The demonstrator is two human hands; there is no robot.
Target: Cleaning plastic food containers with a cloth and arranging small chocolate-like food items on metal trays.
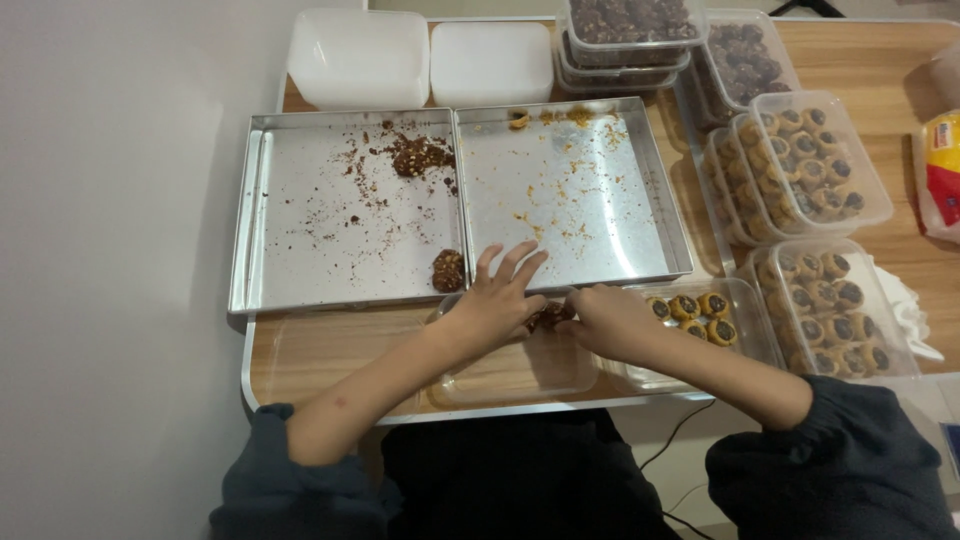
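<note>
pinching a dark cookie (548, 316) between both hands — my left hand (495, 305) with fingers splayed, my right hand (608, 318) closed in a grip — above a clear plastic container (520, 375) on the worktop (320, 350), beside two crumb-strewn metal trays (340, 215).

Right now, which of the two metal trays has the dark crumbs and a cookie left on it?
The left metal tray: dark crumbs and one dark cookie near its front right corner. The right tray has only pale crumbs.

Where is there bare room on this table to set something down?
Most of the left tray is bare, between the crumb pile and the lone cookie. The right tray holds only scattered crumbs. The table edge left of the left hand is bare. The filled tubs crowd the right side.
</note>
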